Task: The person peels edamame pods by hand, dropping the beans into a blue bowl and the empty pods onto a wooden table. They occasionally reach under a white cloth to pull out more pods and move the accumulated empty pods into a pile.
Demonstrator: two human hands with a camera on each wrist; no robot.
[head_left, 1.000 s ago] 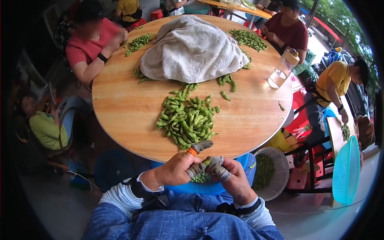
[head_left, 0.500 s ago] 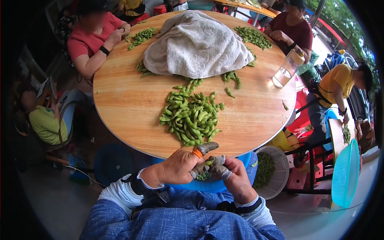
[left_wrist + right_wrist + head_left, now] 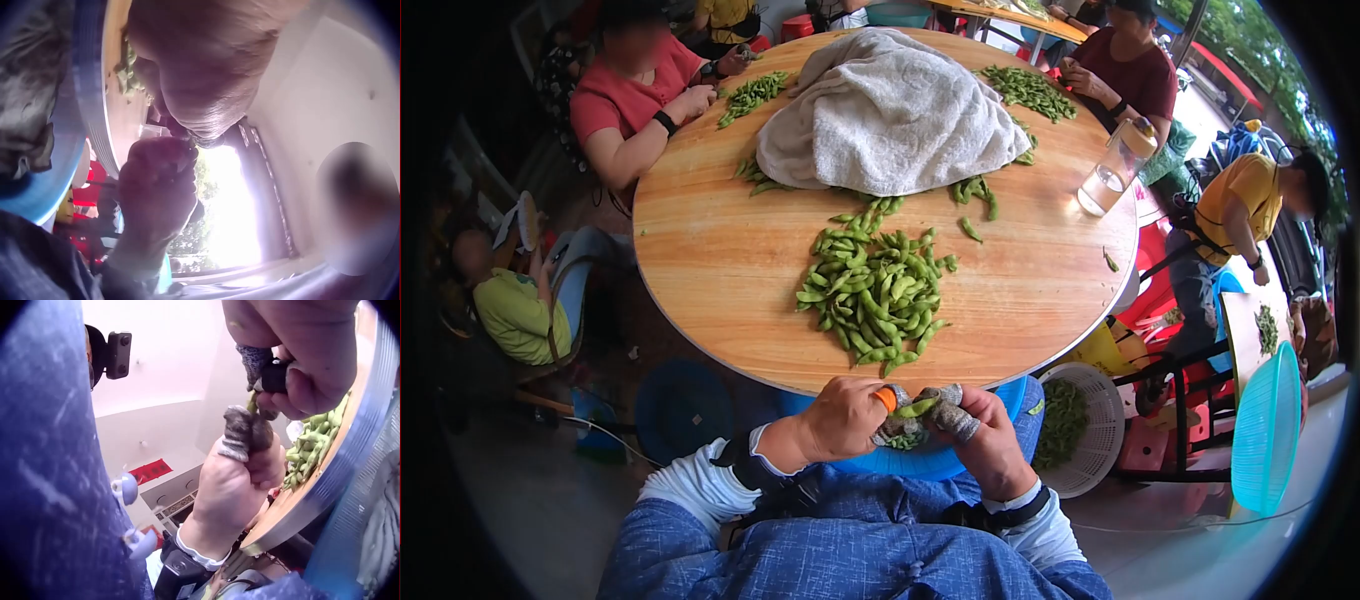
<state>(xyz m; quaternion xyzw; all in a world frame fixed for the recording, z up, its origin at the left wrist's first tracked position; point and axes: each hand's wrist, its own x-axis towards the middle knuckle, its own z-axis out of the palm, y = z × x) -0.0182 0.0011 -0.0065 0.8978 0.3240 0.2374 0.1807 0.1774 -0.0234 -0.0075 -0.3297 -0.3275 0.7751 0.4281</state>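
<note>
In the head view, a green soybean pod (image 3: 918,408) spans the gap between my two hands above a blue basin (image 3: 905,464). My left hand (image 3: 832,420) pinches its left end; an orange band and grey finger covers show on that hand. On the other end, my right hand (image 3: 992,445) grips with thumb and finger in grey covers (image 3: 956,420). The right wrist view shows the pod (image 3: 252,403) between the covered fingertips of both hands. Shelled green beans (image 3: 905,440) lie in the basin below, partly hidden by the hands. A pile of pods (image 3: 875,295) lies just beyond, on the table.
The round wooden table (image 3: 1020,290) bears a towel-covered heap (image 3: 895,120) and a clear bottle (image 3: 1112,175). A white basket (image 3: 1105,425) with green pods stands to the right, near a turquoise basket (image 3: 1266,440). Other people sit around the table.
My left index finger, stretched out over the table edge before, is now folded down. More of the pod shows between the hands, which are slightly farther apart.
</note>
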